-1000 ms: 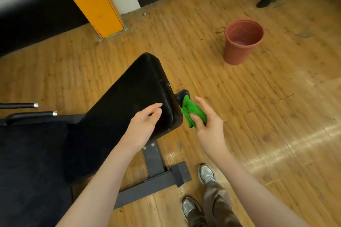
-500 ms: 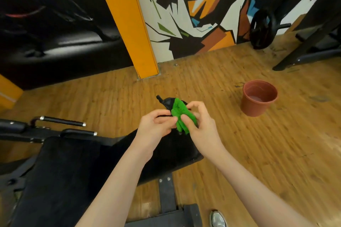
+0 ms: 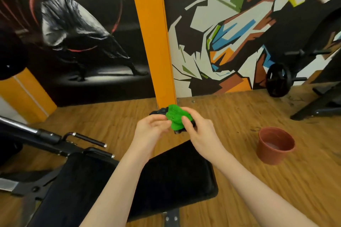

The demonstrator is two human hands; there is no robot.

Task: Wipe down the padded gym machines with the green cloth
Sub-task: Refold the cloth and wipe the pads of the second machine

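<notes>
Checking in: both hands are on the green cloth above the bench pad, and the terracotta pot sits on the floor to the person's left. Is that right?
Not quite. The head view shows the terracotta pot on the floor to the person's right, not the left. The rest stands: left hand and right hand both hold the green cloth above the bench pad.

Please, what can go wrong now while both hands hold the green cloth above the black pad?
The green cloth is bunched up between the left hand and right hand, so it may slip and fall on the wooden floor. The brown pot stands on that floor near the black pad; a step to the right could knock it over.
</notes>
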